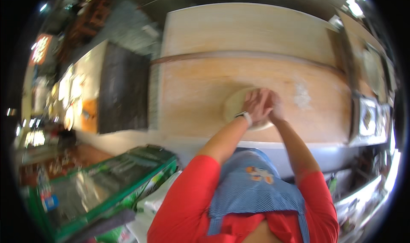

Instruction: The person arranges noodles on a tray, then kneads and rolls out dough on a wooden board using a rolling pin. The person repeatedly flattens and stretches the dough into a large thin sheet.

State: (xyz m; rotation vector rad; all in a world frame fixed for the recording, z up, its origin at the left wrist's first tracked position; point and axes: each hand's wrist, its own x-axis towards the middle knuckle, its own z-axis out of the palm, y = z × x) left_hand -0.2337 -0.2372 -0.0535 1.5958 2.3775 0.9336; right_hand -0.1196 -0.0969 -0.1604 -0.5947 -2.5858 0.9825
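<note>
A pale, rounded piece of dough (232, 106) lies on the wooden work board (192, 93). Both of my hands press on its right part, close together. My left hand (256, 104) rests on top with its fingers stretched away from me, a light-coloured band on its wrist. Against it, slightly to the right and partly beneath, is my right hand (276, 106); motion smears its fingers, and the left hand covers some of them. To the right of my hands, a patch of white flour (302, 95) is scattered on the board.
A long brown wooden strip (243, 54) crosses the work surface beyond the dough. On the left stands a dark-topped table (124, 87). A green-framed case (106, 187) sits at the lower left. Framed trays or panels (368, 115) edge the board at the right.
</note>
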